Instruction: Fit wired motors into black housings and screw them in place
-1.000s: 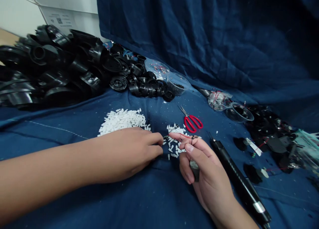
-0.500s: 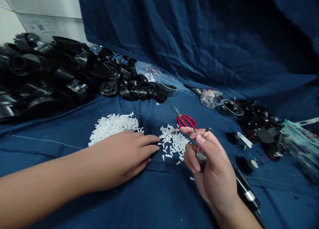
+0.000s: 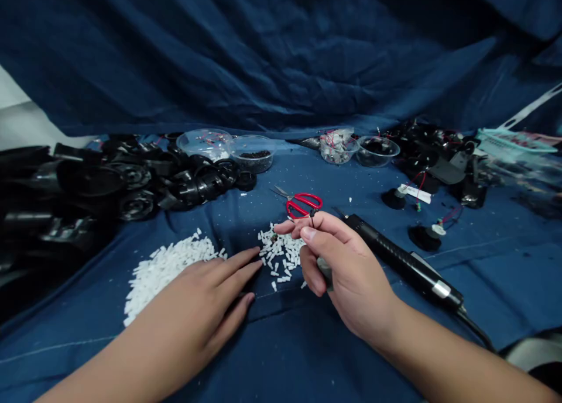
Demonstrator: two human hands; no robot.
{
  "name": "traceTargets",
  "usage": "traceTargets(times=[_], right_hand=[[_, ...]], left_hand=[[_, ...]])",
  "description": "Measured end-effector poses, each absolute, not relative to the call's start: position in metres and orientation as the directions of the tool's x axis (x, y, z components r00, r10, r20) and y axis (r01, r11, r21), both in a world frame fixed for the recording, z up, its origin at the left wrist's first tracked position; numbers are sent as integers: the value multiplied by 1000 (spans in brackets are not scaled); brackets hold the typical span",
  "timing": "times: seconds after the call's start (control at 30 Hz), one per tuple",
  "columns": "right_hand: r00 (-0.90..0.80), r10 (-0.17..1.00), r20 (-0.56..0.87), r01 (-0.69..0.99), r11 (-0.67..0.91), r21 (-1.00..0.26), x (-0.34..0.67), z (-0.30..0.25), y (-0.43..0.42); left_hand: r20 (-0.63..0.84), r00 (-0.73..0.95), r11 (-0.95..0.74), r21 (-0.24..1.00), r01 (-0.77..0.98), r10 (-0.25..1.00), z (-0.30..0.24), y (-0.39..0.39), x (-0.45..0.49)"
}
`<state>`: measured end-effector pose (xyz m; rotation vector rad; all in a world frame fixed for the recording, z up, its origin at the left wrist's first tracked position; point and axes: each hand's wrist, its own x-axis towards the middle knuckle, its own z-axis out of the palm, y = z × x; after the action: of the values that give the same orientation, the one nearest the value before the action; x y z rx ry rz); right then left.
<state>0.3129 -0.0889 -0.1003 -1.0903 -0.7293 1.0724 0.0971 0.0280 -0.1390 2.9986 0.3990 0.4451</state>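
Observation:
My left hand (image 3: pixel 206 298) lies flat on the blue cloth (image 3: pixel 281 356), fingers stretched toward a small heap of white plastic pieces (image 3: pixel 281 252). A larger heap of white pieces (image 3: pixel 164 268) lies just left of that hand. My right hand (image 3: pixel 340 268) is closed round a small grey cylindrical part (image 3: pixel 325 269), and its thumb and forefinger pinch thin red and black wires (image 3: pixel 309 214) above the small heap. Red-handled scissors (image 3: pixel 301 204) lie just beyond the right hand.
A black pen-shaped tool with a cord (image 3: pixel 404 261) lies right of my right hand. Black plastic rings and housings (image 3: pixel 88 186) are piled at the left. Clear tubs (image 3: pixel 252 152) and small wired black parts (image 3: pixel 415 193) stand at the back and right.
The view has swung right and down. My left hand's fingers have flattened and stretched toward the small heap. My right hand has kept its hold on the wired part and drawn nearer the heap.

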Motion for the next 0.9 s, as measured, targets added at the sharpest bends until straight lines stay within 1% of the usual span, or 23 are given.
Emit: traceTargets(times=[0.17, 0.3, 0.47, 0.57, 0.7, 0.8, 0.9], right_hand=[[357, 934, 4, -311, 123, -943, 315, -98, -90], [369, 929, 16, -336, 149, -930, 316, -97, -89], [377, 926, -2, -345, 138, -928, 318, -96, -88], [374, 928, 11, -340, 148, -929, 320, -95, -88], [373, 928, 13, -344, 152, -927, 320, -93, -89], [366, 930, 13, -340, 147, -929, 318, -92, -91], [364, 931, 19, -327, 147, -934, 319, -90, -91]], left_hand=[[241, 933, -963, 97, 250, 267, -139, 25, 104], [221, 934, -960, 90, 266, 280, -138, 24, 106], [223, 944, -969, 77, 234, 245, -136, 25, 102], [218, 946, -971, 69, 229, 238, -136, 25, 101], [166, 953, -967, 59, 248, 255, -137, 22, 108], [125, 953, -960, 73, 269, 277, -136, 21, 113], [136, 951, -958, 110, 265, 279, -134, 21, 113]])
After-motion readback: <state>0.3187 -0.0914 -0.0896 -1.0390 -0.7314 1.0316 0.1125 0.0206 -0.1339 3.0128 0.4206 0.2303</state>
